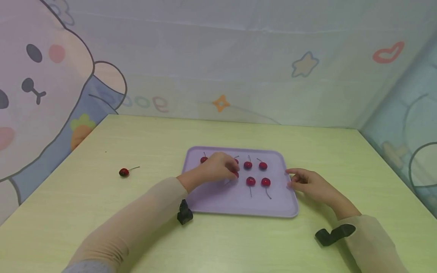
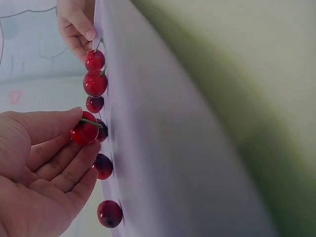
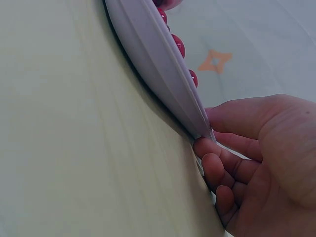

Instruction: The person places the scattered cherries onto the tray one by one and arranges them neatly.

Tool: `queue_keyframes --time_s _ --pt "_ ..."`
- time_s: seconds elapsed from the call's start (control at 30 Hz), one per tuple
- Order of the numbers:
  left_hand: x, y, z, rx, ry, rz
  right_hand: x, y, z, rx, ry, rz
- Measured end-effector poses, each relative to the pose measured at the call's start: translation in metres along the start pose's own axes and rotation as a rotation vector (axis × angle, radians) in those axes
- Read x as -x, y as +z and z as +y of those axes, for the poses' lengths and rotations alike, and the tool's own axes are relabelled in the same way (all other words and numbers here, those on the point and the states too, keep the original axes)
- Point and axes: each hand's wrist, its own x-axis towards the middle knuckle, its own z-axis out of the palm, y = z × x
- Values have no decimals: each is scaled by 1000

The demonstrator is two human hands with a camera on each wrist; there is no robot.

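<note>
A purple tray (image 1: 239, 206) lies on the table with several red cherries on it, their thin stems attached. My left hand (image 1: 218, 167) reaches over the tray and pinches a cherry (image 2: 85, 131) between thumb and fingers, low over the surface. To its right, in the front row, are two cherries, one (image 1: 250, 181) beside the other (image 1: 266, 182). Along the back row sit more cherries, such as one (image 1: 263, 165) at the right end; the left forearm and hand cover part of that row. At the tray's right edge my right hand (image 1: 312, 185) grips the rim, thumb above and fingers curled against the side.
One loose cherry (image 1: 124, 172) lies on the light yellow table (image 1: 153, 144), left of the tray. Behind the table hangs a printed cloth (image 1: 205, 57) with cartoon figures. Each wrist carries a small black camera mount, the left one (image 1: 184, 214) near the tray's front-left corner.
</note>
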Motion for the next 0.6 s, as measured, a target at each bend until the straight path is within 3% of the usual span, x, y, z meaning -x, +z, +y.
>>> queue_keyframes --time_s 0.6 --pt "-2 6 -3 -29 10 -2 1 0 -3 -1 4 1"
